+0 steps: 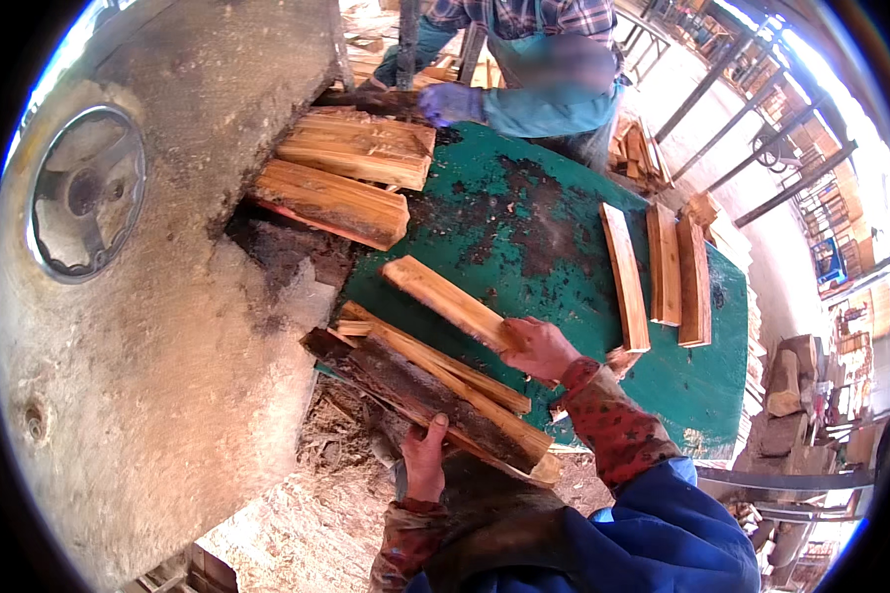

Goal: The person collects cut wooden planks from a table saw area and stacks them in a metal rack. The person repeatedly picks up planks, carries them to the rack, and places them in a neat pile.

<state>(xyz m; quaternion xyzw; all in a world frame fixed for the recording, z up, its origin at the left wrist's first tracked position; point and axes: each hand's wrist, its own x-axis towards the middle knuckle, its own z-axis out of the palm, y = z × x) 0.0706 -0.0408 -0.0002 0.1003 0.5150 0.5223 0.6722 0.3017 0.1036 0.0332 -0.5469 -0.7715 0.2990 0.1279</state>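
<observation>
My right hand is closed around the near end of a squared wooden board, which points away to the left over the green tabletop. My left hand grips the near side of a bark-covered slab, its thumb on top and its other fingers hidden beneath. Narrow pale wood strips lie along the slab's far side, by the table's near edge. Two thicker split pieces, a nearer one and a farther one, stick out from the machine opening at the far left.
A large dusty machine housing with a handwheel fills the left. Across the table, a co-worker's gloved hand touches a dark piece of wood. Several cut boards lie on the table's right part. Sawdust covers the ground below.
</observation>
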